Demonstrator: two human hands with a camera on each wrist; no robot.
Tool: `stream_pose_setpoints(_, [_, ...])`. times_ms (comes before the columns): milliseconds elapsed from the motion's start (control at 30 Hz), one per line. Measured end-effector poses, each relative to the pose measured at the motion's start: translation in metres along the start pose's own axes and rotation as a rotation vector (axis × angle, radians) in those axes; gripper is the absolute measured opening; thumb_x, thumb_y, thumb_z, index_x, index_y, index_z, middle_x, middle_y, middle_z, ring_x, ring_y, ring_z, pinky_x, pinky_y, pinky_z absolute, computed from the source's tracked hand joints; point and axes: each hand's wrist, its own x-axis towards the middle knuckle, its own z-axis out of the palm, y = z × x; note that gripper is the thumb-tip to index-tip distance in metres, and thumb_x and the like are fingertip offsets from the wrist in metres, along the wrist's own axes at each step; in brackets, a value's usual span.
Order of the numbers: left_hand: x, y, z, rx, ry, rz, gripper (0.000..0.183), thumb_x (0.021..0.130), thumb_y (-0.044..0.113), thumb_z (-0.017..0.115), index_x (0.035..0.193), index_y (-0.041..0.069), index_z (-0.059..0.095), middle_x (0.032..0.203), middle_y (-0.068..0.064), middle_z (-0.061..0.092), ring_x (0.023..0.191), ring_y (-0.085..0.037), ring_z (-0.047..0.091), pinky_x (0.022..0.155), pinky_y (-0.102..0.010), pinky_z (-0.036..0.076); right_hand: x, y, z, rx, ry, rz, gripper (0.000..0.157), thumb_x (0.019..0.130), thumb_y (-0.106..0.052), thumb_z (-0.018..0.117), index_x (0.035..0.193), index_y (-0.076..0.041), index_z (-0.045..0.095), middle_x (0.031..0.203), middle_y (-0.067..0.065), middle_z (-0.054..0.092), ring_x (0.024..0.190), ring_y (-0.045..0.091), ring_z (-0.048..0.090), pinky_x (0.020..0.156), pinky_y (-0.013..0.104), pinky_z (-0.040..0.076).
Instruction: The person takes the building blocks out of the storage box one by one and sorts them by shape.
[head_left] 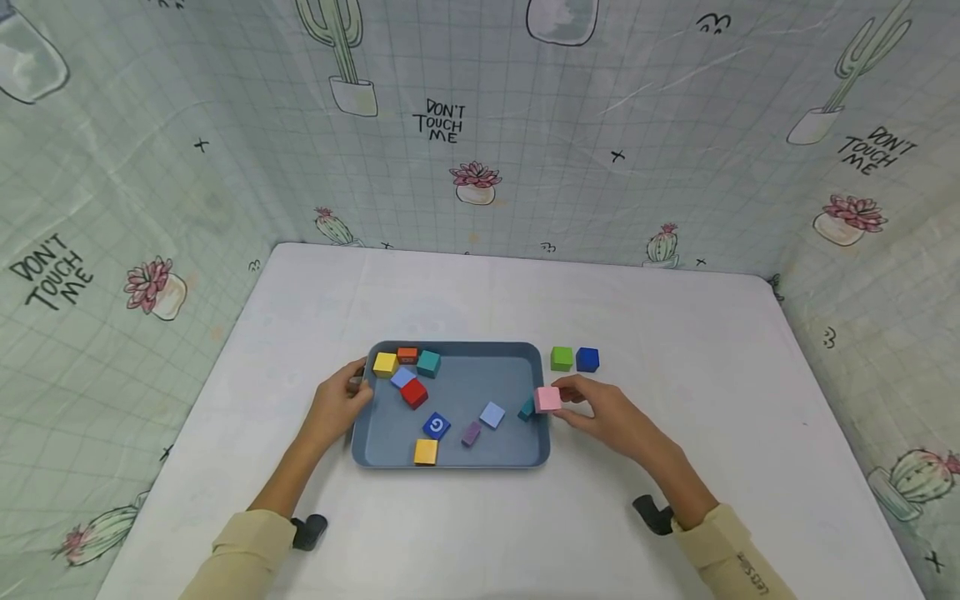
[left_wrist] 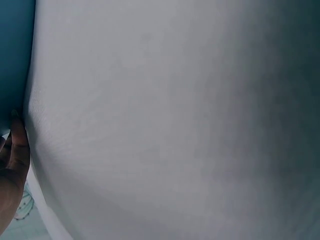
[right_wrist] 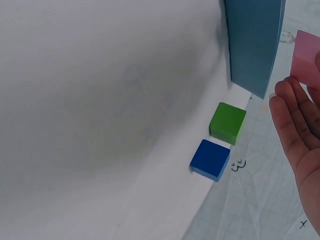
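My right hand (head_left: 611, 417) pinches a pink block (head_left: 547, 399) between thumb and fingers, and the block overlaps the right rim of a blue-grey tray (head_left: 457, 400) in the head view. The same pink block (right_wrist: 306, 59) shows at the right wrist view's edge, above the fingers. My left hand (head_left: 333, 408) grips the tray's left rim, thumb on the near side and fingers behind. Inside the tray, a small teal block (head_left: 527, 409) lies close to the pink one. Also there are a light blue block (head_left: 491, 415), a purple block (head_left: 471, 433) and a red block (head_left: 414, 393).
A green block (head_left: 561, 358) and a blue block (head_left: 587, 360) stand on the white table (head_left: 675, 333), just right of the tray. More blocks, such as a yellow block (head_left: 386, 365), sit along the tray's left half. A printed cloth (head_left: 540, 200) rises behind the table.
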Motion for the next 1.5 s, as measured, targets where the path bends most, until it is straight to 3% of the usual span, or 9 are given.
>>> stream_pose_setpoints(1233, [0.001, -0.004, 0.003, 0.014, 0.002, -0.019, 0.048, 0.088, 0.007, 0.053, 0.134, -0.004, 0.047, 0.114, -0.024, 0.061, 0.086, -0.027, 0.062, 0.068, -0.035, 0.053, -0.006, 0.044, -0.018, 0.039, 0.071, 0.082, 0.039, 0.085, -0.011, 0.07, 0.12, -0.003, 0.055, 0.112, 0.01, 0.062, 0.097, 0.024, 0.061, 0.084, 0.041, 0.051])
stream_pose_setpoints(1500, [0.002, -0.005, 0.004, 0.011, 0.0, -0.022, 0.048, 0.088, 0.006, 0.053, 0.134, -0.004, 0.046, 0.114, -0.023, 0.06, 0.087, -0.027, 0.062, 0.068, -0.036, 0.053, -0.007, 0.055, -0.02, 0.021, 0.061, 0.144, 0.042, 0.086, -0.015, 0.069, 0.123, -0.003, 0.054, 0.112, 0.01, 0.062, 0.098, 0.024, 0.061, 0.085, 0.041, 0.05])
